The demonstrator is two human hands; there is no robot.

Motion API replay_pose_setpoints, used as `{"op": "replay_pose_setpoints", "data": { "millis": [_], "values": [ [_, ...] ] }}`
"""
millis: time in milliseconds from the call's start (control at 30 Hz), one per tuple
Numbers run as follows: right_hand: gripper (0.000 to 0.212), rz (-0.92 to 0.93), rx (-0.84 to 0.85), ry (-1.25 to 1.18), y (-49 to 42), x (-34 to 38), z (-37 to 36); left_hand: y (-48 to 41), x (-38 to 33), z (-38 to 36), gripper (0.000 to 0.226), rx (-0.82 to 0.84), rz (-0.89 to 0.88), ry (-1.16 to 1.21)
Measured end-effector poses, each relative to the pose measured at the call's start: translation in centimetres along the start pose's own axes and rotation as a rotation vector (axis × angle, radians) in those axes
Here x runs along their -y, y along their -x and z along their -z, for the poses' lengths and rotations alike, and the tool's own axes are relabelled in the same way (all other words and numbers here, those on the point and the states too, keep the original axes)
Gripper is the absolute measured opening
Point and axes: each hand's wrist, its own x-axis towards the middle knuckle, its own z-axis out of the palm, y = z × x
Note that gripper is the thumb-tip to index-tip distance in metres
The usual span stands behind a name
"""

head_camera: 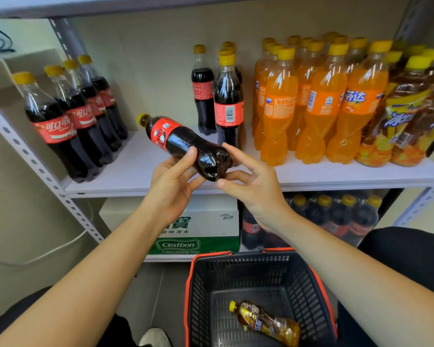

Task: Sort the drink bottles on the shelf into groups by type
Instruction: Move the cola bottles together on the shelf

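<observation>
Here we are at the white shelf [140, 169], and it is crowded. The biggest block is the orange soda bottles [321, 103] at centre-right: four across the front, more behind than we can count. To their right, iced tea bottles [406, 116] fill the corner, at least three caps showing.

Down below, we've got a black basket [248, 271] with a red rim on the floor. Behind it on the lower level sit a white and green water carton [206, 221] and a wrapped pack of cola [336, 216].

Back on top, a row of cola [70, 121] runs along the left edge, four bottles deep. A second cola group [227, 106] stands mid-shelf, at least three, just behind the right fingertips.

Now the one we care about: one cola bottle [178, 139] lies tilted in the air before the bare gap between those groups, cap pointing up-left. Our left hand [171, 181] wraps its lower body, thumb on top, fingers beneath. Our right hand [253, 186] pinches the base between forefinger and thumb, other fingers spread loose.

Smallest of all, one iced tea bottle [266, 321] lies on its side in the basket.
</observation>
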Motion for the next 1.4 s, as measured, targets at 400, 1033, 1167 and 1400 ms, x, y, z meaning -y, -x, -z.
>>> {"op": "replay_pose_setpoints", "data": {
  "millis": [400, 1033, 1167, 1400],
  "values": [
    [0.050, -0.003, 0.040, 0.046, -1.3, -0.5, 1.0, -1.0, -0.3, 0.2, 0.044, -0.044, -0.076, -0.237],
    [0.075, 0.080, 0.467, 1.361, -2.3, -4.2, 5.1, -12.6, 1.3, 4.3, 0.081, -0.232, -0.422, -0.809],
    [0.072, 0.100, 0.436, 1.348, -2.4, -4.6, 5.1, -15.5, 1.7, 4.2, 0.082, -0.169, -0.458, -0.900],
    [0.069, 0.101, 0.444, 1.343, -2.6, -4.2, 5.1, -19.2, 2.0, 3.5, 0.077, -0.168, -0.422, -0.988]
  ]
}}
